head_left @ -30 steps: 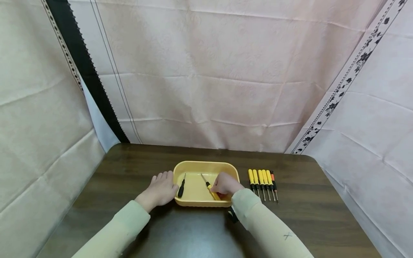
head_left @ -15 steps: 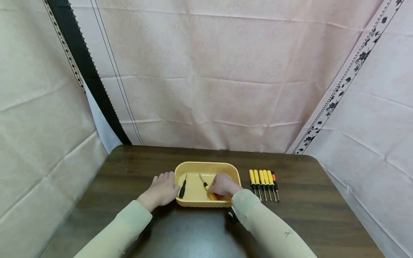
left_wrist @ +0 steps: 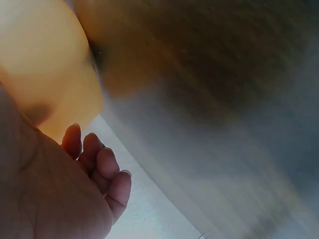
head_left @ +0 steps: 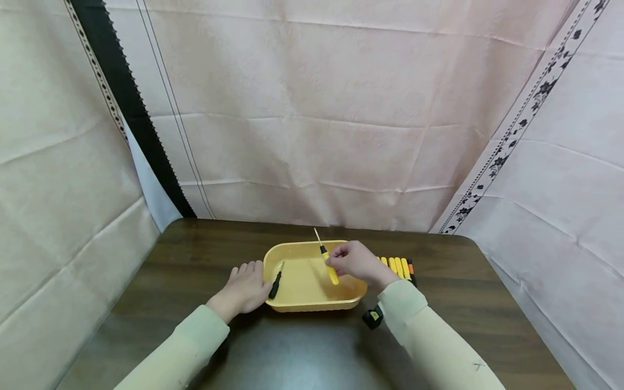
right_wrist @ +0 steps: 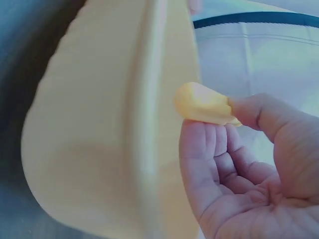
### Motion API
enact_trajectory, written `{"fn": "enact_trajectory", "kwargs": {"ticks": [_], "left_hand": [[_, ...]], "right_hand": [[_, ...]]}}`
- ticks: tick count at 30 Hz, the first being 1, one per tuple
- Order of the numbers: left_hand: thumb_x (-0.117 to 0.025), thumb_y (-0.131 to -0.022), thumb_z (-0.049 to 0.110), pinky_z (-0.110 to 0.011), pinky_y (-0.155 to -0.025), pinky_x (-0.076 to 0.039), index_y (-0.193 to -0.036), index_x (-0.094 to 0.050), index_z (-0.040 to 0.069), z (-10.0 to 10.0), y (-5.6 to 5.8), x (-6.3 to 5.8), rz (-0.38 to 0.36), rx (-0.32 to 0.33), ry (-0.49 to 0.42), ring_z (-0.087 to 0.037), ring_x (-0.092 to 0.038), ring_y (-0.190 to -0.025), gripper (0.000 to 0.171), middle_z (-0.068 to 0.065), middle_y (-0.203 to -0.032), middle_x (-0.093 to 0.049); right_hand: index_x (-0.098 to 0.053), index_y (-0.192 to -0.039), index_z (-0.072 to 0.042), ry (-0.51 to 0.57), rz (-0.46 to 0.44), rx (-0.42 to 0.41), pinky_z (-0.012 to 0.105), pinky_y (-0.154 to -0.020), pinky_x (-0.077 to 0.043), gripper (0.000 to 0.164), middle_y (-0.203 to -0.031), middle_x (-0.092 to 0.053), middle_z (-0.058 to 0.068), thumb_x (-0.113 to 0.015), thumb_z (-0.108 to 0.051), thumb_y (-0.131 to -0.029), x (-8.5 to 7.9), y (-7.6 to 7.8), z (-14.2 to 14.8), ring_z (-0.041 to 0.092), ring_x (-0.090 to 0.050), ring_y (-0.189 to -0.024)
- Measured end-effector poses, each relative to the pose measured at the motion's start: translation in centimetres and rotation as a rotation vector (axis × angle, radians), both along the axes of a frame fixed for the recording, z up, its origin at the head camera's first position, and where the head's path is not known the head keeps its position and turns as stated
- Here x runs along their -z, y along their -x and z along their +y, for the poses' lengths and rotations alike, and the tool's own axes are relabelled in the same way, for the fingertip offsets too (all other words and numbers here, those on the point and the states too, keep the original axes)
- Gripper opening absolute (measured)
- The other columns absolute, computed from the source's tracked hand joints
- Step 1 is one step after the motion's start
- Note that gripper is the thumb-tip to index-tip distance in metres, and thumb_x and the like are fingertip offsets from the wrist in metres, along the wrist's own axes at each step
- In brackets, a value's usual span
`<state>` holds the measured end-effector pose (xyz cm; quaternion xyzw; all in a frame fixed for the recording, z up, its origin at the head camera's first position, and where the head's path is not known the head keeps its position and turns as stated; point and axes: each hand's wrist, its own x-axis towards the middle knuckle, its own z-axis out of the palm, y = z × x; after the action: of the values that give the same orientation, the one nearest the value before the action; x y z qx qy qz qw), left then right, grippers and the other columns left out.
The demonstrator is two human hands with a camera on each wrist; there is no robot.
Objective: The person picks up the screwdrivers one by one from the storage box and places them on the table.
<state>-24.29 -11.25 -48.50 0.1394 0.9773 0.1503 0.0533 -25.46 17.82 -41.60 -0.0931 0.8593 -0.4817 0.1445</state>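
My right hand (head_left: 358, 262) pinches a yellow-handled screwdriver (head_left: 331, 271) between thumb and fingers, over the right part of a yellow plastic tray (head_left: 302, 304). Its shaft points up and away. In the right wrist view the rounded end of the yellow handle (right_wrist: 199, 103) sticks out from the fingertips. My left hand (head_left: 244, 290) rests at the tray's left edge with its fingers extended. Inside the tray, near that hand, lies a small black screwdriver (head_left: 275, 286). The left wrist view has the left hand (left_wrist: 65, 184) close to the tray wall (left_wrist: 55, 64).
Right of the tray, several yellow-handled screwdrivers (head_left: 398, 266) lie in a row, with a red-and-black one (head_left: 411, 269) at the end. My right forearm partly covers them. Pale cloth (head_left: 312, 135) hangs behind the brown wooden table (head_left: 234, 230).
My right hand has lifted the yellow-handled screwdriver from the tray floor and moved up and to the right, now overlapping part of the row. The left hand stays at the tray's edge.
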Motion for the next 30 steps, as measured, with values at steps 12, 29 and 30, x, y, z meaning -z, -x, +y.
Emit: {"fn": "enact_trajectory", "kwargs": {"ticks": [12, 29, 30], "left_hand": [[-0.044, -0.092, 0.032, -0.041, -0.075, -0.029, -0.103, -0.045, 0.006, -0.2, 0.1, 0.1, -0.004, 0.009, -0.009, -0.025, -0.039, -0.086, 0.028, -0.006, -0.091, -0.042], [-0.043, -0.094, 0.032, -0.041, -0.076, -0.028, -0.106, -0.044, 0.005, -0.2, 0.2, 0.2, -0.017, 0.016, -0.009, -0.026, -0.038, -0.086, 0.030, -0.006, -0.091, -0.041], [-0.042, -0.094, 0.033, -0.041, -0.076, -0.028, -0.106, -0.044, 0.005, -0.2, 0.2, 0.2, -0.018, 0.016, -0.007, -0.026, -0.037, -0.086, 0.029, -0.006, -0.091, -0.041]], "right_hand": [[-0.062, -0.109, 0.007, 0.168, -0.052, 0.057, 0.042, -0.081, -0.052, 0.034, -0.104, -0.064, 0.018, -0.069, -0.020, -0.090, -0.9, 0.4, 5.8, 0.027, -0.066, -0.088], [-0.053, -0.125, 0.011, 0.040, -0.097, 0.200, 0.043, -0.088, -0.049, 0.046, -0.121, -0.057, 0.026, -0.057, -0.026, -0.098, 1.9, -0.7, 18.4, 0.030, -0.063, -0.104], [-0.052, -0.124, 0.012, 0.032, -0.104, 0.210, 0.044, -0.089, -0.049, 0.045, -0.121, -0.058, 0.026, -0.057, -0.024, -0.098, 2.1, -0.8, 18.9, 0.029, -0.064, -0.102]]}}
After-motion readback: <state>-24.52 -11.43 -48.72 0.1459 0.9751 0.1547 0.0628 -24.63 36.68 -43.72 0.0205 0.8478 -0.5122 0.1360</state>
